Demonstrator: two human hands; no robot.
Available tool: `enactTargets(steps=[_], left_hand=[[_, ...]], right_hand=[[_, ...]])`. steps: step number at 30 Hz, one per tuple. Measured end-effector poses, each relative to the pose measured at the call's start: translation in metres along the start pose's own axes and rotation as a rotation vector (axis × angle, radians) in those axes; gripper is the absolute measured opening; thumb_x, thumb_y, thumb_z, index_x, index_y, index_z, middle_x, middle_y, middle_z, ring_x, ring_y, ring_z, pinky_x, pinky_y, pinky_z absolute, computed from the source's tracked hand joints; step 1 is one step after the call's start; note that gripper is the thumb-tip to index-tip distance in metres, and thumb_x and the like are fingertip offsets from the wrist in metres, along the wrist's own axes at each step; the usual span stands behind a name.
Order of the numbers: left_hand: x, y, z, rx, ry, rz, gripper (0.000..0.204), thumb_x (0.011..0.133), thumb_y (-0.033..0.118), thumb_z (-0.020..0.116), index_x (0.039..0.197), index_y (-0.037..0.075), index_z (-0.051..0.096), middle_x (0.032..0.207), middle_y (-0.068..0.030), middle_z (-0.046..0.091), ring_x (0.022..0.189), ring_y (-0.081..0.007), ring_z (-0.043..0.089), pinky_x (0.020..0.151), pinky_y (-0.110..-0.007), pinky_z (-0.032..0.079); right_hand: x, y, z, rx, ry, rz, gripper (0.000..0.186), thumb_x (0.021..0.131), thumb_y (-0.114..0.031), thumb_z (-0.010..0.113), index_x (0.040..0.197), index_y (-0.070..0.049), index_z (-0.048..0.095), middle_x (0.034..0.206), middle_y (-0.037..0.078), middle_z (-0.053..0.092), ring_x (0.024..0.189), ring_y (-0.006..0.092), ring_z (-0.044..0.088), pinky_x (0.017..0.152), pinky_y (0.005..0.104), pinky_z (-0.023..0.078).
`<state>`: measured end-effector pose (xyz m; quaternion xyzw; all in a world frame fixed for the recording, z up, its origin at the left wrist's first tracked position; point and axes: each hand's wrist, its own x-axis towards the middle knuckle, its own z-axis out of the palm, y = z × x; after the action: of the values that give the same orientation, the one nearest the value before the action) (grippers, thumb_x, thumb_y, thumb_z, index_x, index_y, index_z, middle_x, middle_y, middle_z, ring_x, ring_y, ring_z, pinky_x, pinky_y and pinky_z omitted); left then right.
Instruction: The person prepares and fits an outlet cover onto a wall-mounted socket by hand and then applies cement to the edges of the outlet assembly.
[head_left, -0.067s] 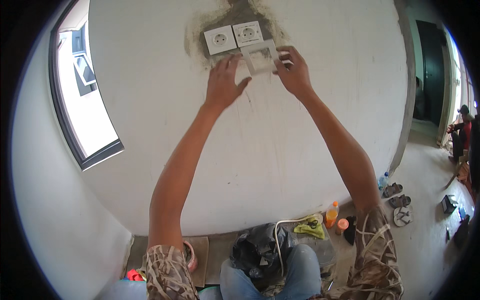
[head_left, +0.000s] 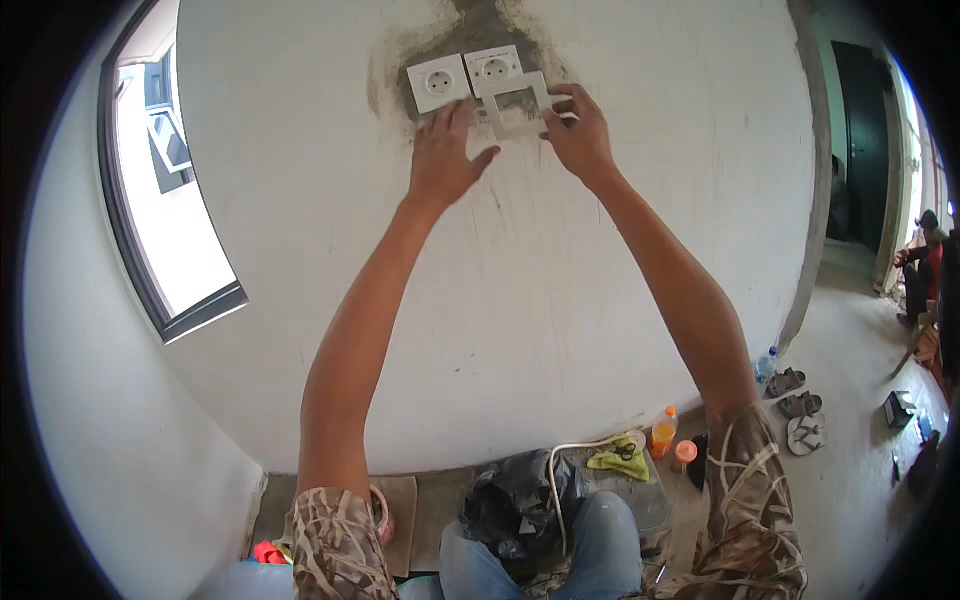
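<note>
Two white sockets, a left one (head_left: 425, 94) and a right one (head_left: 509, 61), sit side by side in a dark, roughly patched area of the wall. My right hand (head_left: 581, 133) grips a square white frame (head_left: 518, 127) by its right side, just below and partly over the right socket. My left hand (head_left: 442, 160) has its fingers apart, the tips at the lower edge of the left socket and close to the frame; whether they touch either is unclear. It holds nothing.
An open window (head_left: 150, 240) is at left. Below are a black plastic bag (head_left: 505, 500), yellow cloth (head_left: 618, 460), orange bottle (head_left: 663, 432), cable and my knees. At right are sandals (head_left: 805, 430), a doorway (head_left: 858, 140) and another person (head_left: 922, 265) at the edge.
The white frame has moved slightly up and left with my right hand, over more of the right socket's lower part. My left hand has shifted a little upward and left.
</note>
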<state>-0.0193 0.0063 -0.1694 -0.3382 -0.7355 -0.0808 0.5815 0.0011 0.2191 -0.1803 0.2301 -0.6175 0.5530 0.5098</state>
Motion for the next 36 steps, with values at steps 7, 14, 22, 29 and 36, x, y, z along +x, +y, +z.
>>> enactTargets(steps=[7, 14, 22, 29, 36], left_hand=[[0.063, -0.048, 0.028, 0.220, 0.104, 0.030, 0.092, 0.079, 0.055, 0.078, 0.150, 0.008, 0.043, 0.151, -0.0136, 0.043, 0.140, -0.0359, 0.039, 0.114, -0.056, 0.032], [0.081, -0.065, 0.042, 0.302, 0.110, 0.043, 0.085, 0.075, 0.058, 0.080, 0.148, 0.025, 0.050, 0.150, -0.0108, 0.045, 0.138, -0.0338, 0.043, 0.111, -0.057, 0.035], [0.089, -0.059, 0.041, 0.362, 0.092, -0.045, 0.083, 0.073, 0.065, 0.078, 0.144, 0.029, 0.055, 0.150, -0.0065, 0.047, 0.137, -0.0332, 0.044, 0.111, -0.055, 0.036], [0.089, -0.062, 0.044, 0.358, 0.127, -0.024, 0.083, 0.072, 0.067, 0.078, 0.142, 0.028, 0.057, 0.149, -0.0054, 0.047, 0.136, -0.0313, 0.046, 0.109, -0.054, 0.037], [0.087, -0.073, 0.047, 0.313, 0.191, 0.036, 0.082, 0.073, 0.068, 0.077, 0.141, 0.026, 0.059, 0.149, -0.0061, 0.048, 0.136, -0.0288, 0.047, 0.109, -0.055, 0.036]], right_hand=[[0.089, 0.055, 0.053, -0.160, 0.167, -0.133, 0.032, 0.087, -0.008, 0.067, 0.118, -0.004, 0.062, 0.099, 0.016, 0.070, 0.086, 0.0259, 0.071, 0.072, 0.0383, 0.057], [0.099, 0.059, 0.059, -0.133, 0.143, -0.132, 0.032, 0.082, -0.016, 0.068, 0.112, -0.005, 0.067, 0.100, 0.019, 0.071, 0.096, 0.0370, 0.068, 0.086, 0.0473, 0.051], [0.095, 0.056, 0.051, -0.463, 0.205, -0.385, 0.034, 0.083, -0.017, 0.070, 0.115, -0.003, 0.068, 0.095, 0.018, 0.070, 0.096, 0.0368, 0.066, 0.086, 0.0486, 0.050], [0.096, 0.055, 0.048, -0.460, 0.174, -0.496, 0.035, 0.085, -0.016, 0.070, 0.118, -0.004, 0.071, 0.090, 0.016, 0.069, 0.091, 0.0338, 0.065, 0.083, 0.0448, 0.050], [0.093, 0.053, 0.049, -0.371, 0.183, -0.474, 0.039, 0.084, -0.017, 0.070, 0.121, -0.003, 0.070, 0.089, 0.016, 0.069, 0.087, 0.0333, 0.064, 0.082, 0.0448, 0.050]])
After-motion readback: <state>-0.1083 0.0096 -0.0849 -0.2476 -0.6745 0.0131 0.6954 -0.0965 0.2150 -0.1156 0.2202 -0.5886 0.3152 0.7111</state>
